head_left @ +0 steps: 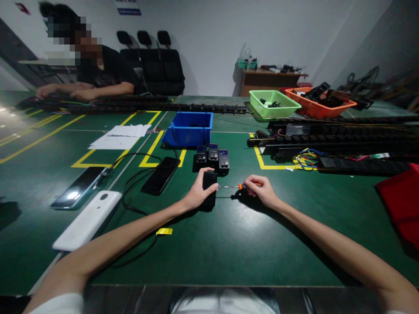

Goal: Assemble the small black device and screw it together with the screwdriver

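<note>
My left hand [198, 192] grips a small black box [209, 201] on the green table, its thumb along the right side. In my right hand [260, 190] is a screwdriver [241, 186] with an orange and black handle. The shaft lies level and points left, its tip at the right side of the box; whether it sits in a screw is too small to tell. Just beyond the box stand several black modules [213, 152] with small dark screens.
A blue bin [190, 131] stands behind the modules. To the left lie a dark phone [161, 175], another phone [78, 187], a white power bank [88, 220] and cables. Black rails with wires [307, 152] and a red cloth [401, 205] are at right. A co-worker [111, 72] sits across the table.
</note>
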A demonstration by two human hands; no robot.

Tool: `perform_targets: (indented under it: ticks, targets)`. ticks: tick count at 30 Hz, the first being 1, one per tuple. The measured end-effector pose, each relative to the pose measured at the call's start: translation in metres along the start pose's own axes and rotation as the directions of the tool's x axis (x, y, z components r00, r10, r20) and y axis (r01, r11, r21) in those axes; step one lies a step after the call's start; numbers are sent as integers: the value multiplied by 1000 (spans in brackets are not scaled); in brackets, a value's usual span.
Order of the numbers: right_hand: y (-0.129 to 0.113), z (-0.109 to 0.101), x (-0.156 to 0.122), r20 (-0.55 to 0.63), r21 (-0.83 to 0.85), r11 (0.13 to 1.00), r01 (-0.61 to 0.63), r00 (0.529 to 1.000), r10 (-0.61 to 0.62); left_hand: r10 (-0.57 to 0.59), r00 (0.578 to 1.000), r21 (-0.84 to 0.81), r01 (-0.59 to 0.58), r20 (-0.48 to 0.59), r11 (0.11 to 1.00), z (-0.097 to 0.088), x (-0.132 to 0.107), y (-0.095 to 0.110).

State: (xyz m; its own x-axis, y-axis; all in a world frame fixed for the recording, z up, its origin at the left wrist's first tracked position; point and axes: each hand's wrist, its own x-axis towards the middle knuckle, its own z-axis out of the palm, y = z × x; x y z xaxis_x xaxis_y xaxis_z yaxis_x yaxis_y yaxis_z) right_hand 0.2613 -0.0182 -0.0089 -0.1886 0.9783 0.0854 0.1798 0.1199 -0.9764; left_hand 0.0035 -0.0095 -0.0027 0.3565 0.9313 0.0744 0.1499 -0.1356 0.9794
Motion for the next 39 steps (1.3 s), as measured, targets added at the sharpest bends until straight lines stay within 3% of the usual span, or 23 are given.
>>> perform_targets:
  ticks: [10,20,25,29,34,39]
  targets:
    - [-4,1,-3,-66,-74,990,123,990,-127,-97,995,-63,97,-1,993,-1,8,6]
    - [-3,2,-3,-82,-10,995,101,992,-101,17,998,77,-13,-53,997,-11,11,17]
    - [-2,3,-2,-84,11,997,77,994,-76,136,980,196,-106,-146,975,-34,21,32]
    - [-1,3,-3,-74,4,997,81,994,-81,199,962,396,-111,-188,911,-63,38,29]
    - [-1,4,-3,-76,8,997,74,994,-73,207,954,633,-24,-217,774,-94,63,11]
    - [-1,4,-3,-73,11,997,73,995,-72,179,948,751,83,-261,655,-106,81,-2]
